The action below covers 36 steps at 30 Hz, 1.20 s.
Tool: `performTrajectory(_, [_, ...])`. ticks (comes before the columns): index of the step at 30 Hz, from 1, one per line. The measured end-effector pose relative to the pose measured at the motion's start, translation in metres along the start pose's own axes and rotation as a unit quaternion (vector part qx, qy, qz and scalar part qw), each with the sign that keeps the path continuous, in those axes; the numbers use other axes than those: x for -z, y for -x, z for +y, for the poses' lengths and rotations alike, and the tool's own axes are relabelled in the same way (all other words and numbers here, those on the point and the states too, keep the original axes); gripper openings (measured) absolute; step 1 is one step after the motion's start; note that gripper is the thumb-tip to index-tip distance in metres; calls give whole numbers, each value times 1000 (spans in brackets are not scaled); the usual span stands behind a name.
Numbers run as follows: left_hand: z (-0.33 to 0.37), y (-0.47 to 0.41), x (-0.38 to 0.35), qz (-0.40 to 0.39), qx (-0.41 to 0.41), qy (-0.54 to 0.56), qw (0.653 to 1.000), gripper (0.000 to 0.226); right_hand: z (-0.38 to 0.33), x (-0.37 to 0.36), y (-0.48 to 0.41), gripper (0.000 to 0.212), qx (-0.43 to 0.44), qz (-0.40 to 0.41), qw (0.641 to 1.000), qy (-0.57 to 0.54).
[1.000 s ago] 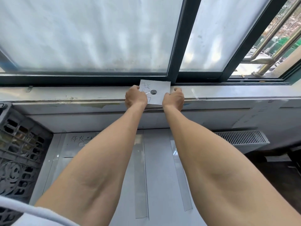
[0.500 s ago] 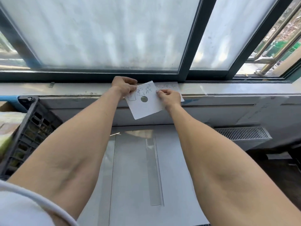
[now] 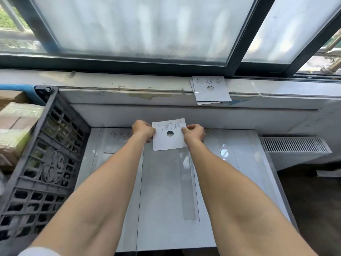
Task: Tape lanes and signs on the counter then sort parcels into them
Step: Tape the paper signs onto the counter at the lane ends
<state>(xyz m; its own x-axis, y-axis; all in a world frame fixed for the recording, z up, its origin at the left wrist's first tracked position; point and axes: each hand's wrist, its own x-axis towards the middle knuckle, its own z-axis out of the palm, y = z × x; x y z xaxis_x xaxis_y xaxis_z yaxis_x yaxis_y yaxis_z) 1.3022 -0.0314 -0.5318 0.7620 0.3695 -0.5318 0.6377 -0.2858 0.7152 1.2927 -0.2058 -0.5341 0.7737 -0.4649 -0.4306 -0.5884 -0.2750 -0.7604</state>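
I observe both hands raised over the back of the counter (image 3: 162, 209), apart, with one sign (image 3: 168, 143) between them. The left hand (image 3: 143, 131) pinches the sign's upper left edge. The right hand (image 3: 194, 134) pinches its upper right corner. Each hand is clamped on the paper by thumb and fingers.

The sign is a white square with a round hole near its middle and handwriting along its top. It is slightly tilted and hangs in front of the wall below the sill (image 3: 129, 81). I cannot tell whether its lower edge touches the counter.

A second sign (image 3: 211, 93), also holed and handwritten, lies on the sill up and to the right, its lower edge overhanging. More sheet edges show beneath it.

A third patch of handwriting (image 3: 120, 135) sits on the counter's back left, just beside the left wrist.

A clear tape strip (image 3: 188, 185) runs front to back on the counter, below the held sign. Thin dark lines run alongside it.

A dark crate (image 3: 42, 159) stands against the counter's left edge. Parcels (image 3: 16, 117) lie in it. A white vent (image 3: 293, 145) sits to the right, beyond the counter. Frosted window (image 3: 138, 24) panes fill the top of the view.
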Motion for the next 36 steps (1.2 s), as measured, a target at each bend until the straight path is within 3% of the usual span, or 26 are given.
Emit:
performTrajectory(4, [-21,-11,-17,12,0,-8,1000,20,18,-13,-4,16,-13,12,1000,0])
performTrajectory(7, [-28,-20,-28,-25,16,-3,1000,20,26,-24,-11,10,-30,5,999,19])
performTrajectory(11, [-34,-32,-43,-51,39,-3,998,14,30,-37,-25,21,-53,2,997,52])
performTrajectory(18, [-39,-52,-66,-34,60,-45,997,34,39,-57,-45,27,-58,-28,991,118])
performTrajectory(25, [-40,-67,-85,-25,71,-94,993,40,50,-74,-58,38,-52,-59,983,166])
performTrajectory(36, [-32,-67,-86,-17,34,-127,991,36,44,-76,-65,25,-27,-42,981,185])
